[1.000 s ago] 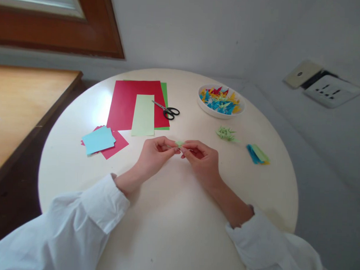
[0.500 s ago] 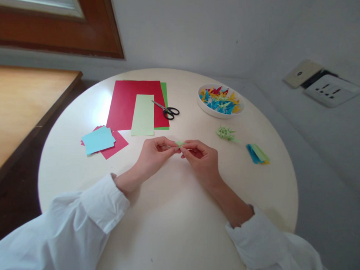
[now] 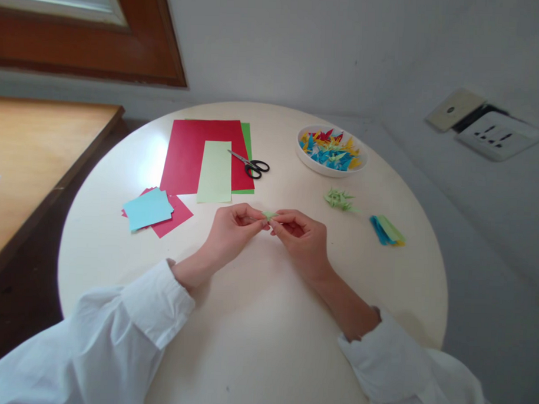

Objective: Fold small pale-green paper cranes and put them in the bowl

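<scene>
Green paper (image 3: 269,215) between both hands (image 3: 235,229) (image 3: 304,238)

Between scissors (image 3: 249,164) and bowl (image 3: 320,168), room runs to the table's (image 3: 278,128) far edge; the right hand (image 3: 304,238) obstructs its near end.

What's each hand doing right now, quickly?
Left hand: closed, pinching the small light green paper between thumb and fingers.
Right hand: closed, pinching the same paper from the other side.
</scene>
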The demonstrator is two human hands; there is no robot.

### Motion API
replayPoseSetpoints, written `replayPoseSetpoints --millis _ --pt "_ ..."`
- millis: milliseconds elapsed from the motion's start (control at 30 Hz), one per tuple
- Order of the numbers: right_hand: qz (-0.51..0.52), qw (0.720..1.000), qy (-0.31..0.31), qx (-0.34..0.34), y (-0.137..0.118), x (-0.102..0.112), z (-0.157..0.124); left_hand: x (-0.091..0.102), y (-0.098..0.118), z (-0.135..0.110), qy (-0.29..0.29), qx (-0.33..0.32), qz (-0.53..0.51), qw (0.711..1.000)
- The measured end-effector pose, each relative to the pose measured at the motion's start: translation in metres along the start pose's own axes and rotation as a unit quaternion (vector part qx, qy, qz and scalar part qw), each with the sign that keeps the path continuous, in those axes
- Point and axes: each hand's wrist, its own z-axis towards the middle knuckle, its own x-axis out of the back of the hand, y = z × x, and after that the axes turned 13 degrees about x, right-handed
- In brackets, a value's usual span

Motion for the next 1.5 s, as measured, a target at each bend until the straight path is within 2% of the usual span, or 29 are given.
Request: replayPoseSetpoints --millis 767,1100,1267,1500 --pt "-0.013 0.999 0.005 -0.030 0.0038 0.0005 -0.0005 -0.0009 0.0030 -0.0018 -0.004 0.004 0.001 1.000" --pt "-0.034 0.999 -0.011 -0.034 0.0022 0.0016 0.0000 0.0002 -0.0025 0.0032 -0.025 -0.028 -0.024 0.999" --pt "-0.014 0.998 -0.001 -0.054 0.0019 0.0016 0.0023 -0.0003 -0.0040 0.0045 -0.027 -0.037 -0.013 0.999" --pt "0.005 0.998 -0.016 -0.059 0.0040 0.0018 0.0038 0.0000 -0.0026 0.0046 -0.038 -0.027 -0.008 0.999"
